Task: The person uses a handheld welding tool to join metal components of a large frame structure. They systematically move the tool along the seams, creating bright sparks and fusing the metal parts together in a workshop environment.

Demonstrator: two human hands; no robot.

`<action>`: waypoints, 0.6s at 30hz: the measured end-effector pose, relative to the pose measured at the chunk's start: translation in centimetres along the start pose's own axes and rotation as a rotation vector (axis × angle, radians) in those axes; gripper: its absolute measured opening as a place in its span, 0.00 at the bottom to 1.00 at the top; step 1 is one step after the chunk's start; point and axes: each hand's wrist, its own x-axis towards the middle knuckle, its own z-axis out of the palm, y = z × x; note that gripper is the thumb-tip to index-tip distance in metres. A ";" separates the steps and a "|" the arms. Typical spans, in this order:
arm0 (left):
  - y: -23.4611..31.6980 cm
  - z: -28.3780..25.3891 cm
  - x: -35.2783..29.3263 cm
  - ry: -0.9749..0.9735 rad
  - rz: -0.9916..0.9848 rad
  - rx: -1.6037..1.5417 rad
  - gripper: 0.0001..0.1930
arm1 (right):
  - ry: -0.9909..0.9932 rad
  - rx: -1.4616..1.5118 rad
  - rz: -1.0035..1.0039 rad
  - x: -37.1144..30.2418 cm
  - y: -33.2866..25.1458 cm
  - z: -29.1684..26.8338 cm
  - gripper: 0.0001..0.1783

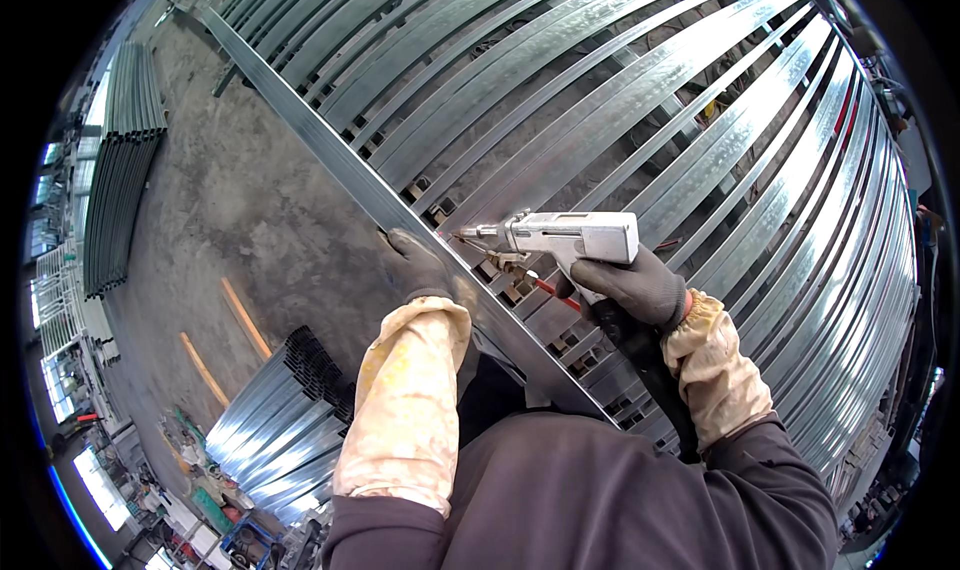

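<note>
My right hand (632,285), in a grey work glove, is wrapped round the grip of a white handheld welding gun (575,232). The gun's narrow metal nozzle points left, its tip close to a long galvanized steel rail (330,150). A thick black cable (655,370) runs down from the grip, and a red hose or lead (556,292) shows under the gun. My left hand (415,267), also gloved, is closed against the outer edge of that rail, just left of the nozzle; some of its fingers are hidden. Pale cloth sleeve covers (405,400) protect both forearms.
Many parallel galvanized steel bars (600,120) span the frame to the right, with gaps between them. On the concrete floor (250,180) lie a stack of steel profiles (125,170) at far left, another shiny bundle (285,420) at lower left, and two wooden strips (245,318).
</note>
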 end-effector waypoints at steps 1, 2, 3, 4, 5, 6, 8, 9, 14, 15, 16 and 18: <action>-0.2 0.0 0.1 -0.001 0.008 0.003 0.27 | 0.000 0.010 0.024 0.3 -0.2 0.2 0.24; -0.5 -0.1 0.2 0.000 0.013 0.005 0.27 | -0.002 0.017 0.050 0.5 -0.3 0.3 0.24; -0.9 0.0 0.3 0.001 0.011 0.014 0.27 | 0.000 0.000 0.007 1.1 0.5 0.2 0.24; -1.2 0.0 0.4 0.002 0.009 0.024 0.27 | -0.007 0.008 0.021 1.2 0.4 0.3 0.25; -1.2 0.1 0.4 0.001 0.006 0.035 0.27 | -0.012 0.016 0.036 1.3 0.3 0.3 0.25; -1.1 0.1 0.4 -0.001 0.014 0.028 0.27 | -0.017 0.024 0.051 1.4 0.2 0.3 0.25; -1.0 0.1 0.4 -0.003 0.029 0.013 0.27 | -0.023 -0.007 -0.017 1.9 1.2 0.1 0.25; -1.0 0.2 0.4 -0.002 0.026 0.014 0.27 | -0.026 -0.023 -0.051 2.1 1.5 0.1 0.25; -1.8 0.3 0.7 0.033 0.046 0.067 0.26 | -0.036 -0.017 -0.026 2.3 1.1 0.3 0.26; -1.7 0.2 0.7 0.007 0.032 0.059 0.27 | -0.035 -0.019 -0.030 2.3 1.2 0.2 0.26; -1.6 0.1 0.7 -0.020 0.018 0.051 0.28 | -0.034 -0.023 -0.014 2.2 1.2 0.1 0.26; -0.8 -0.1 0.5 -0.049 -0.008 0.037 0.29 | -0.032 -0.030 0.019 2.2 1.1 -0.1 0.26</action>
